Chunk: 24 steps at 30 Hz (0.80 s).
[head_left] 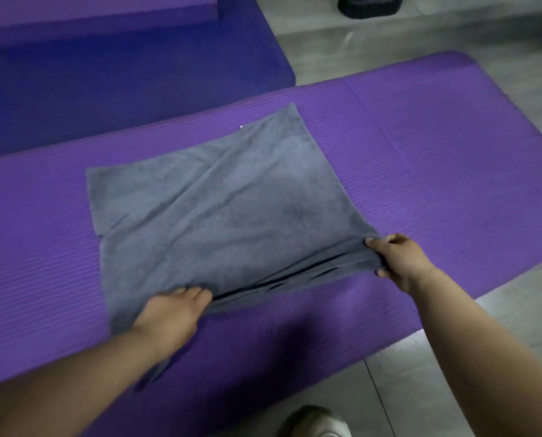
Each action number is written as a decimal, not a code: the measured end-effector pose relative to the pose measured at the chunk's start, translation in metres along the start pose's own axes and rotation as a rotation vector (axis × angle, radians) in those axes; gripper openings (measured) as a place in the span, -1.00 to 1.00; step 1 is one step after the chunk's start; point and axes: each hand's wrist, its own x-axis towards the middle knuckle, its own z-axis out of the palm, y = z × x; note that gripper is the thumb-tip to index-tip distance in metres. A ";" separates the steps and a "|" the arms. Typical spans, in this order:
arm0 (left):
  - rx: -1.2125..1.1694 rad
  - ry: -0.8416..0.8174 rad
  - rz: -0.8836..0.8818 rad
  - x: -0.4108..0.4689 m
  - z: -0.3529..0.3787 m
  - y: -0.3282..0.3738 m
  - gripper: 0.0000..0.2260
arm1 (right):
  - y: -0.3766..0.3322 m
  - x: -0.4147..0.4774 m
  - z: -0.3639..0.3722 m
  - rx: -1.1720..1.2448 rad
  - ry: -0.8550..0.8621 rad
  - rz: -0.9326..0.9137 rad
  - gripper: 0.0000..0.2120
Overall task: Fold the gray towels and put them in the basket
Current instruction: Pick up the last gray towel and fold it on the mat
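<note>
Now: right hand [399, 263] pinches the near right corner of the gray towel [225, 200], thumb on top, fingers curled under the stacked edges. Left hand [172, 313] lies on the near edge further left, fingertips slipped in among the layers; it reads as a pinch on the upper edge, though the tips are hidden. Both hands narrow, holding cloth. Step in hand, as I judge it: carrying the near edge over for the next fold. To do it well: catch every layer in each pinch, keep the edge taut between the two hands so it does not sag, lift both together, lay it square on the far edge, then press flat. Near edge gapes, dark slits between layers; it wants evening up. Towel lies on the purple mat [437, 146], roughly rectangular, doubled at least once, left side stepped where layers mismatch, a long diagonal crease across the top, a loose tail trailing under my left forearm. Plush, matte, limp. Beyond: blue cushion [121, 83], my shoe [314, 421] at the bottom edge. Dark object [370, 6] at the top edge is cut off; cannot tell whether it is the basket.
</note>
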 end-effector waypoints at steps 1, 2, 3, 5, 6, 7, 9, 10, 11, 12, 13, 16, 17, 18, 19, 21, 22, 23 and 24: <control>0.014 -0.004 -0.093 -0.005 -0.009 -0.011 -0.73 | -0.007 -0.001 0.002 -0.010 0.030 -0.038 -0.66; 0.030 -0.023 -0.177 -0.010 -0.017 -0.024 -0.74 | -0.016 -0.004 0.003 -0.007 0.058 -0.076 -0.65; -0.007 -0.079 -0.267 -0.015 -0.028 -0.034 -0.73 | -0.026 -0.006 0.005 0.009 0.078 -0.110 -0.65; -0.076 -0.055 -0.358 -0.027 -0.051 -0.057 -0.72 | -0.049 -0.013 0.007 0.058 0.077 -0.154 -0.65; -0.085 -0.018 -0.388 -0.035 -0.058 -0.071 -0.71 | -0.061 -0.017 0.009 0.071 0.067 -0.165 -0.65; -0.119 0.034 -0.429 -0.042 -0.064 -0.084 -0.71 | -0.072 -0.020 0.010 0.071 0.056 -0.170 -0.66; -0.338 0.200 -0.511 -0.055 -0.071 -0.106 -0.79 | -0.094 -0.030 0.014 0.082 0.031 -0.171 -0.66; -0.501 0.298 -0.542 -0.062 -0.075 -0.114 -0.88 | -0.104 -0.036 0.016 0.095 0.018 -0.169 -0.67; -0.646 0.383 -0.560 -0.069 -0.077 -0.121 -0.85 | -0.112 -0.041 0.017 0.102 0.008 -0.164 -0.68; -0.792 0.442 -0.581 -0.074 -0.080 -0.125 -0.77 | -0.121 -0.049 0.019 0.099 0.003 -0.160 -0.69; -0.905 0.462 -0.609 -0.079 -0.081 -0.128 -0.72 | -0.129 -0.055 0.020 0.088 -0.001 -0.162 -0.68; -1.030 0.489 -0.660 -0.088 -0.095 -0.134 -0.72 | -0.154 -0.072 0.024 0.070 -0.009 -0.177 -0.65; -1.007 0.533 -0.655 -0.089 -0.101 -0.138 -0.72 | -0.162 -0.077 0.025 0.066 -0.005 -0.181 -0.65; -1.001 0.589 -0.651 -0.089 -0.108 -0.142 -0.72 | -0.171 -0.082 0.027 0.065 0.004 -0.183 -0.66; -1.022 0.622 -0.661 -0.091 -0.114 -0.145 -0.72 | -0.178 -0.085 0.029 0.067 0.011 -0.187 -0.66; -1.085 0.656 -0.690 -0.094 -0.125 -0.149 -0.73 | -0.190 -0.093 0.034 0.099 0.025 -0.201 -0.68; -1.103 0.673 -0.700 -0.095 -0.130 -0.150 -0.73 | -0.195 -0.096 0.037 0.118 0.032 -0.211 -0.68; -1.127 0.675 -0.705 -0.097 -0.134 -0.151 -0.73 | -0.199 -0.099 0.040 0.130 0.035 -0.221 -0.67; -1.167 0.669 -0.699 -0.100 -0.139 -0.151 -0.72 | -0.203 -0.101 0.041 0.131 0.037 -0.229 -0.67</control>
